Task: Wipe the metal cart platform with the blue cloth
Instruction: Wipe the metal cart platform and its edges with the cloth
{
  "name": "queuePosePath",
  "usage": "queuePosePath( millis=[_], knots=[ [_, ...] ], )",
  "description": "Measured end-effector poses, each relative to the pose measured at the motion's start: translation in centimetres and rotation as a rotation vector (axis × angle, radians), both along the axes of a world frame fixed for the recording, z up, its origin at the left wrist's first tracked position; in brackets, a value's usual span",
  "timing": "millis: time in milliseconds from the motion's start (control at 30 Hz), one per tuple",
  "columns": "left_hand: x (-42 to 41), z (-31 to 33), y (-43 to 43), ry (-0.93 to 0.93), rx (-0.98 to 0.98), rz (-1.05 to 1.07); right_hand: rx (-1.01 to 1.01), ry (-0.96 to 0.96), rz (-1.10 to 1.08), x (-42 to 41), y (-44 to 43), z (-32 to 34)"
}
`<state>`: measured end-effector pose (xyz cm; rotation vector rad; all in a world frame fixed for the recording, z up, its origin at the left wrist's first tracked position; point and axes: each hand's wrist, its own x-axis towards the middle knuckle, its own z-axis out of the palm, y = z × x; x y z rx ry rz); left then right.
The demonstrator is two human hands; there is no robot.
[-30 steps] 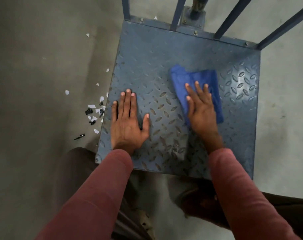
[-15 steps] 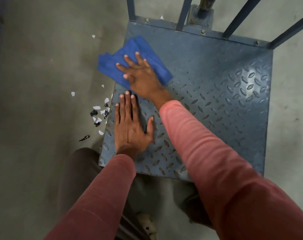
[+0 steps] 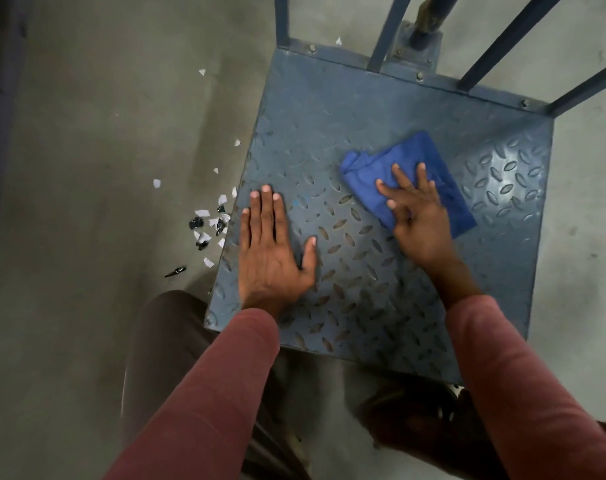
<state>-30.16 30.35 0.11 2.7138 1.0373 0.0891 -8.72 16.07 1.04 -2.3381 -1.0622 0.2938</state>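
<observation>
The metal cart platform (image 3: pixel 329 109) is a blue-grey square of diamond tread plate lying on the floor in front of me. A folded blue cloth (image 3: pixel 374 164) lies on its middle right part. My right hand (image 3: pixel 415 213) presses flat on the cloth with straight, spread fingers. My left hand (image 3: pixel 273 247) rests flat on the bare plate near the platform's left edge, fingers straight and together, holding nothing.
Blue metal bars (image 3: pixel 391 29) rise from the platform's far edge around a bolted post base (image 3: pixel 417 46). White and black scraps (image 3: pixel 208 226) are scattered over the grey concrete floor (image 3: pixel 86 168) just left of the platform. My knees and a shoe (image 3: pixel 412 417) sit below the near edge.
My right hand swept the cloth from the platform's far left corner back to the middle right. Before that it had swept leftward. My left hand stayed planted.
</observation>
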Motion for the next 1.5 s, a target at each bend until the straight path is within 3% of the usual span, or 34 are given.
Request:
queuePosePath(
  millis=[300,367,467,500,567,600,667,733,833,933,1000,1133,1300,1500],
  knots=[
    [-0.1,-0.3,0.3,-0.002,0.002,-0.009,-0.122,0.012,0.319,-4.7,16.2,1.0],
    [-0.2,-0.2,0.4,0.013,-0.001,-0.021,-0.120,-0.039,0.171,-1.2,14.6,0.9],
    [-0.1,-0.1,0.2,0.017,-0.001,-0.015,-0.153,-0.037,-0.277,2.6,11.5,0.7],
    [-0.1,-0.1,0.2,0.020,0.003,-0.010,-0.172,0.050,-0.269,1.6,11.2,1.0],
    [-0.2,-0.1,0.2,0.011,-0.005,-0.008,0.074,0.211,-0.186,-2.7,11.7,-0.6],
    [-0.2,-0.1,0.2,0.002,-0.008,-0.011,0.163,0.140,-0.113,-5.1,11.2,-0.8],
    [-0.2,-0.2,0.3,-0.012,0.003,-0.016,0.012,-0.084,0.232,-5.6,10.2,1.1],
    [-0.1,-0.1,0.3,-0.002,-0.003,-0.016,-0.110,-0.122,0.146,-2.0,10.8,2.1],
    [-0.1,0.1,0.2,0.012,-0.004,-0.008,0.019,-0.018,-0.144,-1.9,12.1,3.0],
    [-0.2,-0.1,0.3,0.015,-0.015,-0.011,0.048,-0.199,0.092,-5.9,12.8,1.3],
    [-0.2,0.0,0.4,0.020,-0.015,-0.018,-0.007,-0.205,0.157,-3.0,13.0,2.2],
    [-0.1,0.0,0.3,0.011,-0.020,-0.013,-0.054,-0.049,-0.238,-0.2,15.4,3.4],
    [-0.1,0.1,0.2,0.018,-0.032,-0.013,0.054,-0.058,0.038,-4.2,12.4,2.2],
    [-0.1,0.2,0.2,0.008,-0.033,-0.009,-0.199,-0.002,-0.195,0.9,18.3,2.9]
  ],
)
